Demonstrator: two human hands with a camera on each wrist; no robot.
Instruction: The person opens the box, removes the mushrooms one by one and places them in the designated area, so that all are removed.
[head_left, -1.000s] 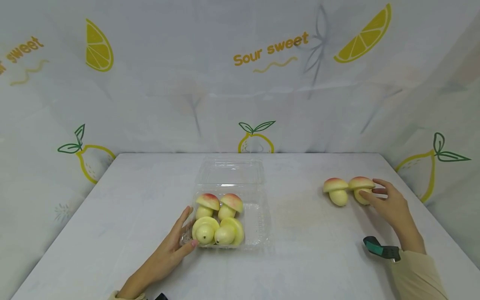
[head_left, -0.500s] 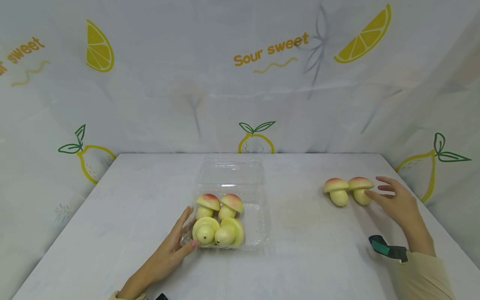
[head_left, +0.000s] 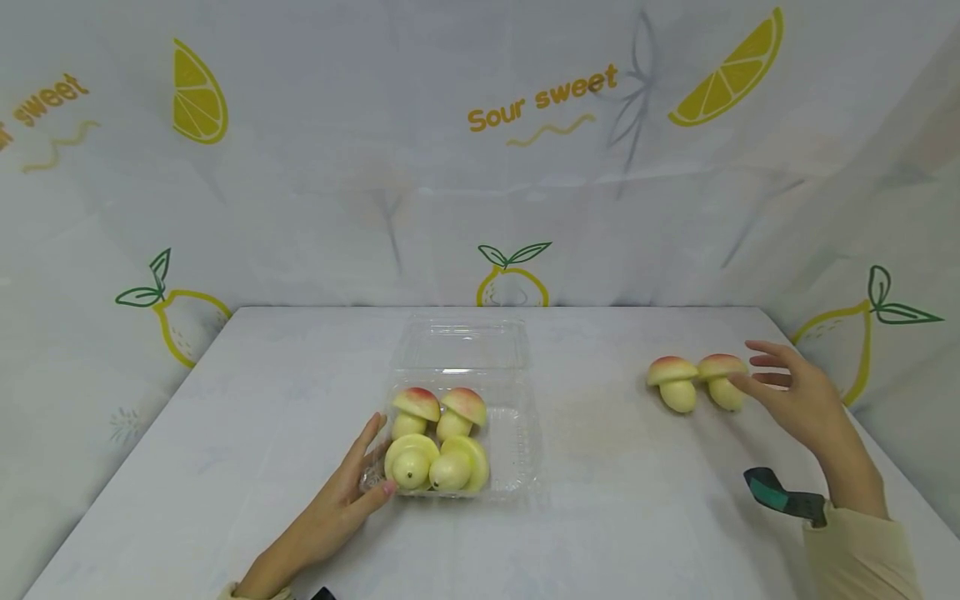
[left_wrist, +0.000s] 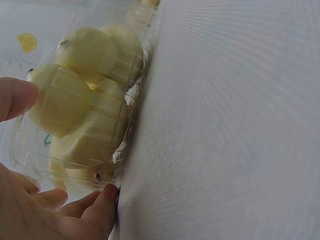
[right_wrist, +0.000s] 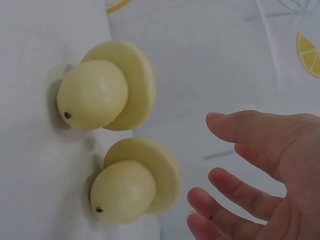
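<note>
My left hand [head_left: 330, 504] holds the front left corner of a clear plastic clamshell box [head_left: 517, 454], thumb at the front wall and fingers along the side. Inside, two mushrooms [head_left: 462, 406] with red-tinted caps lie behind two more whose stem ends face me, such as the front left mushroom [head_left: 411, 468]. On the right, a mushroom [head_left: 675, 385] lies beside another mushroom [head_left: 722, 368]. My right hand [head_left: 806, 404] is just right of that pair, fingers spread and bent a little. The right wrist view shows nothing in the right hand [right_wrist: 280, 165], apart from both pale mushrooms.
The box's clear lid [head_left: 465, 342] lies folded back behind it. A white cloth covers the table [head_left: 615, 517], and a white curtain [head_left: 337, 167] with lemon prints hangs behind and at both sides. A dark strap [head_left: 783, 497] is on the right wrist.
My right hand has drawn off to the right, away from the rightmost mushroom, and its fingers have moved apart from it. Both mushrooms there stay put. The left hand and box have not moved.
</note>
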